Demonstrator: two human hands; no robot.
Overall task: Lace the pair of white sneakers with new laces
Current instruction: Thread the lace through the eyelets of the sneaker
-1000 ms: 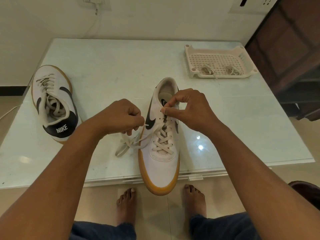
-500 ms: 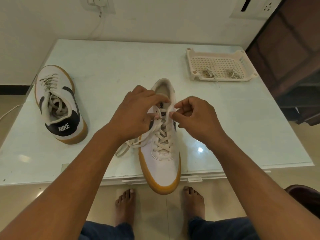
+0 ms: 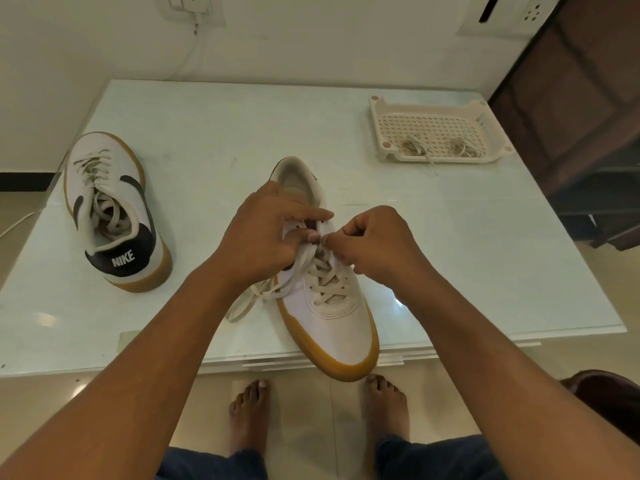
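- The near sneaker (image 3: 332, 317) lies on the glass table (image 3: 214, 150) with its gum-soled toe jutting past the table's near edge, heel pointing toward the wall.
- The left hand (image 3: 263, 237) sits over the sneaker's upper eyelets, fingers curled, thumb and forefinger pinching the lace (image 3: 273, 289) (the exact grip point is partly hidden by the knuckles).
- The right hand (image 3: 377, 244) is closed into a loose fist just beside the left, its thumb and forefinger tips pressed together on the lace at the top eyelets; the two hands nearly touch there.
- The lace is crossed through the lower eyelets, and its loose ends trail off the sneaker's left side onto the glass, stopping short of the near edge.
- The second sneaker (image 3: 110, 216) stands well apart at the table's left side, close to the left edge, heel facing the person, laced, with loose lace piled in its opening.
- A white perforated tray (image 3: 381, 112) sits at the far right corner, near the right edge, holding two small lace bundles (image 3: 412, 145); one strand hangs over its front rim.
- Bare glass lies between the two sneakers and across the far middle of the table.
- Two bare feet (image 3: 249, 410) stand on the floor below the near edge.
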